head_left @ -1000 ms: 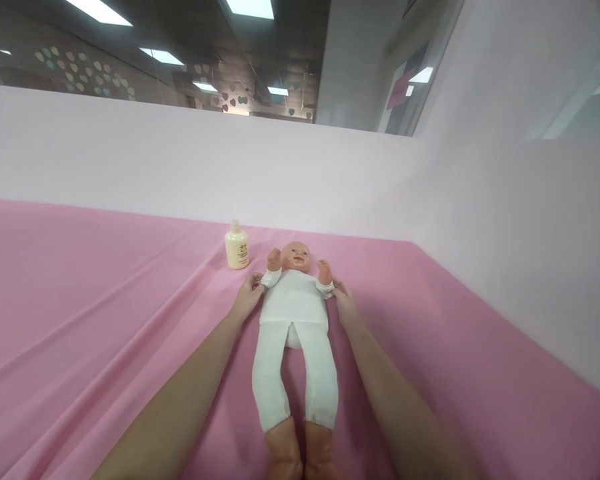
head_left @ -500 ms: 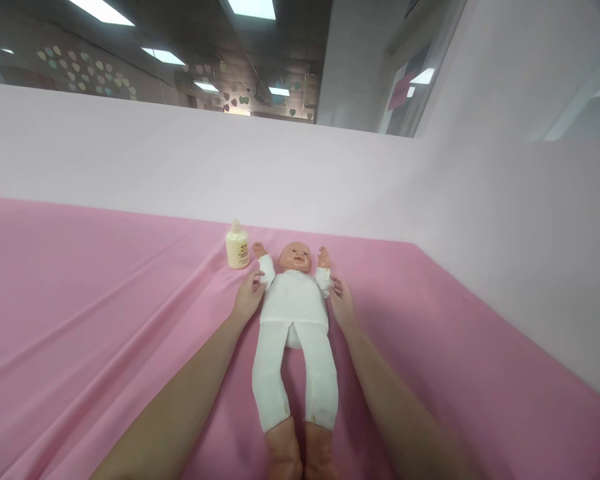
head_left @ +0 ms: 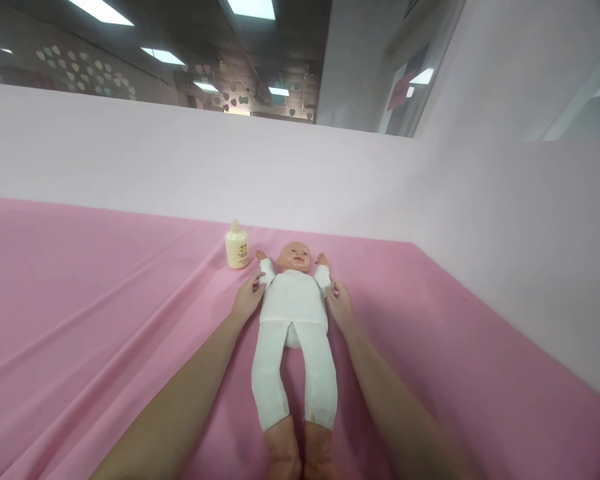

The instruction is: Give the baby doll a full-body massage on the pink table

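Note:
A baby doll (head_left: pixel 293 297) with a white cloth body and bare plastic head, hands and feet lies face up, its feet toward me. Its arms are bent, with the hands raised beside the head. My left hand (head_left: pixel 248 295) has its fingers curled on the doll's white-sleeved arm (head_left: pixel 267 272) at the left. On the other side, my right hand (head_left: pixel 339 301) grips the doll's other arm (head_left: pixel 323 277) near the elbow. Parts of the fingertips are hidden against the sleeves. A bottle of pale yellow lotion (head_left: pixel 237 249) stands upright just beyond my left hand.
Pink cloth (head_left: pixel 105 287) with long creases covers the surface under the doll. A white wall (head_left: pixel 180 160) rises behind it, and another white panel (head_left: pixel 520 220) closes the right side. Above the back wall, a window (head_left: pixel 205 60) shows ceiling lights and heart-shaped stickers.
The doll's two hands have dropped slightly, and its left-side hand has shifted a little toward the head. My hands stay at the doll's arms with small finger movements. The bottle has not moved.

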A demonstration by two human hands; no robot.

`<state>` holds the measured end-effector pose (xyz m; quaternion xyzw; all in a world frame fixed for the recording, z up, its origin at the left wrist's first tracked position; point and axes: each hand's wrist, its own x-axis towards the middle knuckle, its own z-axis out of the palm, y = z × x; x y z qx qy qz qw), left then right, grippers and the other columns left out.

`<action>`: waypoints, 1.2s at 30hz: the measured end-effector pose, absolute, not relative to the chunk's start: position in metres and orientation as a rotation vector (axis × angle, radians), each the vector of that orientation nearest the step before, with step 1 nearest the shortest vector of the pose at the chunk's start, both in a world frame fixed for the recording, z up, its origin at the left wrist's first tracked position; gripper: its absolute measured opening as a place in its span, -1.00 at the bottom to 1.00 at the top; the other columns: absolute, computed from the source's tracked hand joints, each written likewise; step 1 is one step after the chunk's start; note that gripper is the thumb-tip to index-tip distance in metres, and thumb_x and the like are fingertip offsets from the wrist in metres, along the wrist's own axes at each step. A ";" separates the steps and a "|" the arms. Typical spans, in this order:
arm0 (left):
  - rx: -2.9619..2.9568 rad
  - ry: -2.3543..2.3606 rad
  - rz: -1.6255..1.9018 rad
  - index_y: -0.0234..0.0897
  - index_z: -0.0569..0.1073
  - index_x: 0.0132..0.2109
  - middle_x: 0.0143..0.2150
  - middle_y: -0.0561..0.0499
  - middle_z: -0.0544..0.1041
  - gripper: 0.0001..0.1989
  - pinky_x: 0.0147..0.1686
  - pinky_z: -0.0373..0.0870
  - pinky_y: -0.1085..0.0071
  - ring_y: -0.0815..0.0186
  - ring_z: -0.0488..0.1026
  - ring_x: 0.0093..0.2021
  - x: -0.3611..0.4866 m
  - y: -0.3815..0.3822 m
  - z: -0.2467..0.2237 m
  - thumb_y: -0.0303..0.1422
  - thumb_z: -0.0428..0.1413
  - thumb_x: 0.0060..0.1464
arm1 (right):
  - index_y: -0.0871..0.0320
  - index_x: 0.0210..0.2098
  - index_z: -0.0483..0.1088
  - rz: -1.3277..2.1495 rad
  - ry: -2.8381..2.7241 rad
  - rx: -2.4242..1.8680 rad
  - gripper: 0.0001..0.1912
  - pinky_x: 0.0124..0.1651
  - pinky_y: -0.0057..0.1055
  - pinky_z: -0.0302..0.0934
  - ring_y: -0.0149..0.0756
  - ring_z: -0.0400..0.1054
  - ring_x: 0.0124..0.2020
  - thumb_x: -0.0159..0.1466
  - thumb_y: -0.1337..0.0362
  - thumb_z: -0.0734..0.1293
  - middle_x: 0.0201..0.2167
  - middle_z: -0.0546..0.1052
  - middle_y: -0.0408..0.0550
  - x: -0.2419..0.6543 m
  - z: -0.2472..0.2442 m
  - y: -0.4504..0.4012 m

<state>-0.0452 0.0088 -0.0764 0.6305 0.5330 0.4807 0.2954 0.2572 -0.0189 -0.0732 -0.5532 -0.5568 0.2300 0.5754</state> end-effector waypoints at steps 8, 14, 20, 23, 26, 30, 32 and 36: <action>1.685 1.422 1.271 -0.09 0.43 0.22 0.18 -0.03 0.53 -0.54 0.11 0.44 0.17 0.14 0.53 0.04 -0.045 0.010 -0.077 -0.21 0.09 0.19 | 0.13 0.04 0.50 0.519 -1.321 -1.391 -0.53 0.05 -0.23 0.32 -0.16 0.42 -0.08 0.21 0.10 0.26 -0.08 0.56 -0.01 0.255 -0.064 -0.025; 1.680 1.420 1.284 -0.13 0.49 0.17 0.16 -0.06 0.55 -0.56 0.18 0.36 0.10 0.07 0.50 0.10 -0.045 0.007 -0.074 -0.22 0.11 0.15 | 0.06 -0.13 0.53 0.559 -1.276 -1.322 -0.67 0.04 -0.25 0.31 -0.10 0.42 -0.03 0.24 0.08 0.25 -0.22 0.59 -0.05 0.254 -0.058 -0.030; 1.681 1.452 1.255 -0.09 0.49 0.17 -0.03 -0.04 0.62 -0.55 0.13 0.37 0.09 0.07 0.54 0.00 -0.045 0.004 -0.070 -0.22 0.13 0.13 | 0.03 -0.17 0.53 0.564 -1.268 -1.335 -0.70 0.03 -0.22 0.32 -0.06 0.43 -0.03 0.24 0.09 0.25 -0.25 0.60 -0.05 0.254 -0.057 -0.031; 1.716 1.472 1.230 -0.09 0.46 0.20 -0.05 -0.04 0.62 -0.54 0.09 0.38 0.11 0.07 0.54 -0.03 -0.045 0.002 -0.069 -0.22 0.10 0.14 | 0.05 -0.16 0.53 0.567 -1.272 -1.347 -0.71 0.04 -0.22 0.32 -0.06 0.44 -0.04 0.23 0.10 0.26 -0.24 0.60 -0.05 0.254 -0.059 -0.030; 1.722 1.491 1.209 -0.10 0.45 0.21 -0.02 -0.05 0.61 -0.53 0.09 0.37 0.11 0.07 0.53 -0.01 -0.045 0.003 -0.070 -0.21 0.08 0.16 | 0.06 -0.12 0.52 0.574 -1.276 -1.371 -0.68 0.07 -0.20 0.32 -0.09 0.45 -0.05 0.23 0.10 0.26 -0.16 0.61 -0.03 0.256 -0.064 -0.028; 1.649 1.424 1.253 -0.10 0.44 0.20 0.09 -0.06 0.57 -0.52 0.09 0.38 0.12 0.10 0.53 0.01 -0.045 0.006 -0.074 -0.22 0.13 0.13 | 0.07 -0.02 0.47 0.665 -1.212 -1.328 -0.60 0.14 -0.13 0.30 -0.11 0.46 -0.01 0.18 0.11 0.30 -0.03 0.58 0.00 0.259 -0.073 -0.020; 1.579 1.339 1.287 -0.12 0.40 0.22 0.15 -0.08 0.55 -0.48 0.09 0.40 0.15 0.14 0.54 0.01 -0.045 0.007 -0.074 -0.25 0.15 0.10 | 0.08 0.01 0.42 0.735 -1.142 -1.240 -0.54 0.16 -0.13 0.29 -0.13 0.45 0.03 0.11 0.15 0.35 0.03 0.56 0.01 0.261 -0.077 -0.015; 1.470 1.180 1.369 -0.20 0.26 0.31 0.18 -0.14 0.53 -0.32 0.16 0.36 0.16 0.15 0.50 0.11 -0.044 0.005 -0.069 -0.32 0.18 0.04 | 0.06 -0.06 0.37 0.828 -1.075 -1.120 -0.52 0.04 -0.20 0.34 -0.15 0.46 -0.01 0.00 0.18 0.38 -0.04 0.57 -0.03 0.263 -0.079 -0.008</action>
